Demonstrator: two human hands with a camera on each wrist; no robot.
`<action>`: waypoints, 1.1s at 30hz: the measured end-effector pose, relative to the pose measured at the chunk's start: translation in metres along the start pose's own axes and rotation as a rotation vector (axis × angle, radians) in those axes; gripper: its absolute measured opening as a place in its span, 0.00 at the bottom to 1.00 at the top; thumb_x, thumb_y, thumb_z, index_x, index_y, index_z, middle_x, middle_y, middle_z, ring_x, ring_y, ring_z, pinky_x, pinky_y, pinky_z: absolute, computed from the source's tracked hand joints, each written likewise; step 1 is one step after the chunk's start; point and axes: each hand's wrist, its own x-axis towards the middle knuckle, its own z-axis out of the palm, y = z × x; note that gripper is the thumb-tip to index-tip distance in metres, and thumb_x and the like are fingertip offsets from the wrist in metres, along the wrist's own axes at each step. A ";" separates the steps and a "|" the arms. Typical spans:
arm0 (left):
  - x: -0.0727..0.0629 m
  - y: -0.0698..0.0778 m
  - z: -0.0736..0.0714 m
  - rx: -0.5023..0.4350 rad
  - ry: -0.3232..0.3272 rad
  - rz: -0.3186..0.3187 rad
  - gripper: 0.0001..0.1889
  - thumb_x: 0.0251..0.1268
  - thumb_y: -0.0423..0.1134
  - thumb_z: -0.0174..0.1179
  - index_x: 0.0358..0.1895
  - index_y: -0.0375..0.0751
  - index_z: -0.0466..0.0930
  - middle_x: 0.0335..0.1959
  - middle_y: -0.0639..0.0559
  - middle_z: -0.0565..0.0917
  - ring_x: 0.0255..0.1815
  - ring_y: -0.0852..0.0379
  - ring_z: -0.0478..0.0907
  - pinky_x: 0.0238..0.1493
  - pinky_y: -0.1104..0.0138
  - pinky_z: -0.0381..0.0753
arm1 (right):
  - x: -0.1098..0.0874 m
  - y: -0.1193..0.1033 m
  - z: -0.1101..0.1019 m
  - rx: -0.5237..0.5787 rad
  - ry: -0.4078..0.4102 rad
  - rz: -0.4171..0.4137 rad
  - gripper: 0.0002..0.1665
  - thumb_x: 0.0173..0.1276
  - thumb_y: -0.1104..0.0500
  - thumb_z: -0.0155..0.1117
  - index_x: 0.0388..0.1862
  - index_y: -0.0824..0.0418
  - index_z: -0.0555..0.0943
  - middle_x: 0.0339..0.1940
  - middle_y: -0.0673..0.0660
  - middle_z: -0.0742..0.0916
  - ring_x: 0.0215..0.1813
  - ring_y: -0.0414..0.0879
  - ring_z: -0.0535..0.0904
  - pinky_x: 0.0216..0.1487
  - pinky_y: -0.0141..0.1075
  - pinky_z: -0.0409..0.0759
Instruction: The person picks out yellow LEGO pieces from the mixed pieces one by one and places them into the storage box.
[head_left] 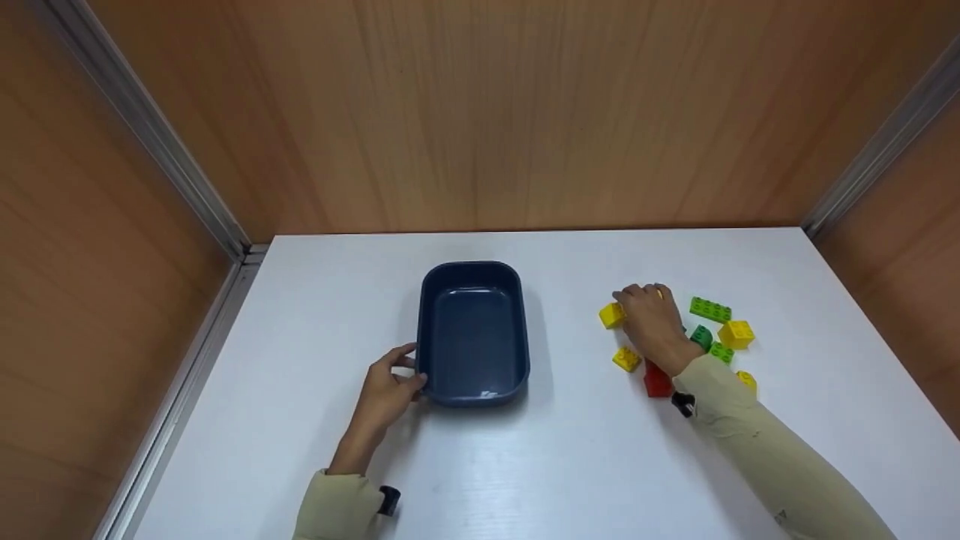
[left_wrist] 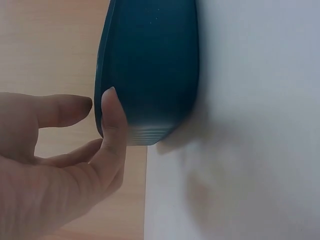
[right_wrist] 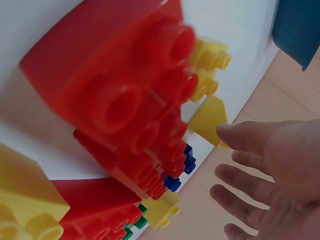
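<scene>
A dark blue rectangular dish [head_left: 481, 341] stands on the white table, empty inside. My left hand [head_left: 386, 394] pinches its near left corner; in the left wrist view the thumb [left_wrist: 114, 117] lies across the dish wall [left_wrist: 155, 65] and a fingertip is at the rim. My right hand [head_left: 651, 319] is over a group of toy building blocks. Its fingers are spread and hold nothing in the right wrist view. The thumb tip overlaps a yellow block [right_wrist: 210, 120] there. Close by are a large red block [right_wrist: 75, 65] and a studded yellow block [right_wrist: 207, 65].
Around the right hand lie a long light green block [head_left: 710, 309], a yellow block [head_left: 736, 334], a dark green block [head_left: 702, 337] and a red block [head_left: 658, 381]. A small yellow block [head_left: 626, 358] lies nearer the dish. Wooden panels [head_left: 480, 112] wall the table's back and sides.
</scene>
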 end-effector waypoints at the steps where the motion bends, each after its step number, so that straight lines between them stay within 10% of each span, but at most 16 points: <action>1: 0.000 0.000 0.000 -0.003 0.004 -0.001 0.30 0.68 0.22 0.60 0.75 0.26 0.69 0.56 0.32 0.76 0.39 0.54 0.84 0.44 0.59 0.90 | 0.001 0.000 0.000 0.006 0.001 -0.005 0.26 0.70 0.69 0.71 0.66 0.69 0.81 0.62 0.70 0.85 0.63 0.68 0.79 0.76 0.64 0.67; 12: -0.003 -0.001 -0.004 -0.078 0.016 -0.064 0.32 0.67 0.17 0.57 0.75 0.26 0.69 0.58 0.31 0.74 0.46 0.50 0.84 0.45 0.65 0.88 | 0.004 0.002 0.006 -0.022 0.042 -0.068 0.15 0.67 0.71 0.72 0.53 0.68 0.88 0.47 0.67 0.90 0.50 0.64 0.84 0.70 0.64 0.74; 33: -0.004 -0.004 -0.008 -0.099 0.031 -0.062 0.31 0.67 0.17 0.58 0.75 0.28 0.71 0.58 0.31 0.75 0.40 0.55 0.83 0.44 0.63 0.88 | 0.009 -0.009 -0.006 0.011 0.039 -0.071 0.16 0.66 0.69 0.75 0.53 0.68 0.89 0.47 0.66 0.91 0.49 0.62 0.84 0.70 0.61 0.75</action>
